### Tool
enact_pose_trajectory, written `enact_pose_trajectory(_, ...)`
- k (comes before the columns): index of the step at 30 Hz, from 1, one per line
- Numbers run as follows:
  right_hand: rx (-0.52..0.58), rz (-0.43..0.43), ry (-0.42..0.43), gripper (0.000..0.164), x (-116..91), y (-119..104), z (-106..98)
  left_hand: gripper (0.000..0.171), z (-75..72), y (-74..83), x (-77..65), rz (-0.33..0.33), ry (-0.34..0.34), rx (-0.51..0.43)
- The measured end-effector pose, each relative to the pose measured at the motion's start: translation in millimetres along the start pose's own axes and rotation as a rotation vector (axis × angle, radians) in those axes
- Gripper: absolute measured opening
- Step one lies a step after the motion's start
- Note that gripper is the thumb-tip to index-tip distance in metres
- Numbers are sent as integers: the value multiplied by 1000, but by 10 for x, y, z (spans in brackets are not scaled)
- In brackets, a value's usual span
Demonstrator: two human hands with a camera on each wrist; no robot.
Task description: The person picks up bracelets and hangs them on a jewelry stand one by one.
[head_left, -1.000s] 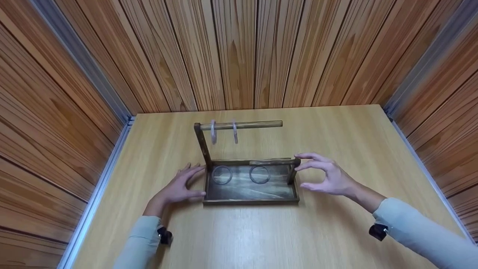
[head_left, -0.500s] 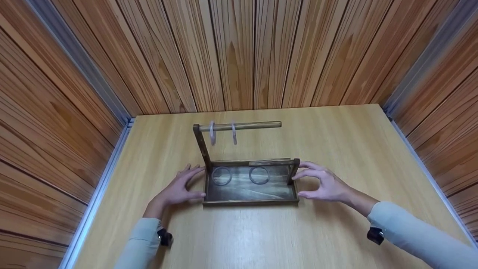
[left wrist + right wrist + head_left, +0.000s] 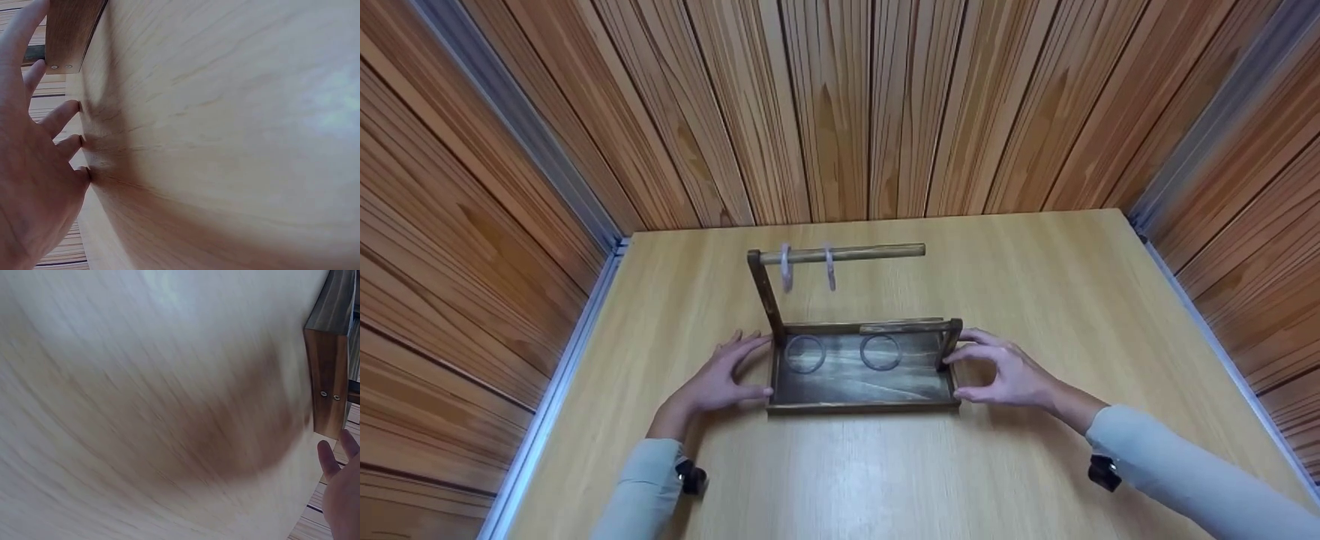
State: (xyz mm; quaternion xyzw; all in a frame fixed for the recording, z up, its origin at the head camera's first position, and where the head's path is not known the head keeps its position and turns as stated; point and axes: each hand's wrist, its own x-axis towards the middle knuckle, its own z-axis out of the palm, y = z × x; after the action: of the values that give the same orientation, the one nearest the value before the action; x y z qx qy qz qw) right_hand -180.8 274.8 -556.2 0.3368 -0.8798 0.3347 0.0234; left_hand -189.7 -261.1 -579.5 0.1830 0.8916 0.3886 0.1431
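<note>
A dark wooden rack (image 3: pixel 862 407) stands on the table, with a shallow tray base, a tall left post and a long bar (image 3: pixel 877 251) on top. Two pale rings (image 3: pixel 787 270) hang from that bar. Inside the tray are two round ring outlines (image 3: pixel 880 352). My left hand (image 3: pixel 718 379) touches the rack's left end, thumb near the front corner and index finger at the post; its other fingertips reach the table in the left wrist view. At the other end, my right hand (image 3: pixel 1006 373) has its thumb and fingertips right at the short right post (image 3: pixel 949 349) and end wall.
The light wood table (image 3: pixel 855 480) extends around the rack on all sides. Wood-plank walls (image 3: pixel 840 112) rise behind it and at both sides, with metal rails (image 3: pixel 562 367) along the side edges. Each wrist carries a small black camera (image 3: pixel 690 476).
My right hand has moved left and slightly toward me, from hovering beside the short right post to touching the rack's right end. The left hand and the rack have stayed almost still.
</note>
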Motion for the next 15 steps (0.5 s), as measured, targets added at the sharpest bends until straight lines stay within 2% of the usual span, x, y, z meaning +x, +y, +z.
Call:
enact_pose_trajectory(8, 7, 59, -34, 43, -22, 42, 55, 95, 3, -3, -10, 5, 10, 18)
enact_pose_trajectory(15, -11, 43, -27, 43, -43, 74, 79, 96, 0, -5, -10, 8, 16, 26)
